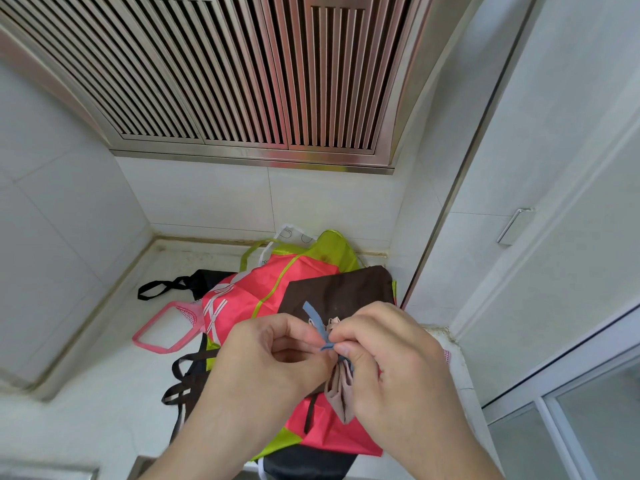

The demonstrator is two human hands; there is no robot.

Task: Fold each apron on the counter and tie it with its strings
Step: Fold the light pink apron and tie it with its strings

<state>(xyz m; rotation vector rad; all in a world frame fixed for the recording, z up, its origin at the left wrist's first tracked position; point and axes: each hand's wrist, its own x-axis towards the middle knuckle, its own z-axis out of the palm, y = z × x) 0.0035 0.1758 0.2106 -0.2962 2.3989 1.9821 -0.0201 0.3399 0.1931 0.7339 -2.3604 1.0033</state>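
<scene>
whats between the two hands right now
In the head view, the left hand and right hand pinch a blue string between them, tied round a folded beige apron hanging below.

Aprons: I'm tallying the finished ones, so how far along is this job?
Done: no tied bundle shows on the counter. In hand: both hands, left and right, pinch the blue string around a folded beige apron. Left: pink-green apron, brown apron, others beneath.

Two hands [277, 355] [388, 355], one folded beige apron [341, 389], one blue string [317, 323], several heaped aprons [277, 289].
</scene>
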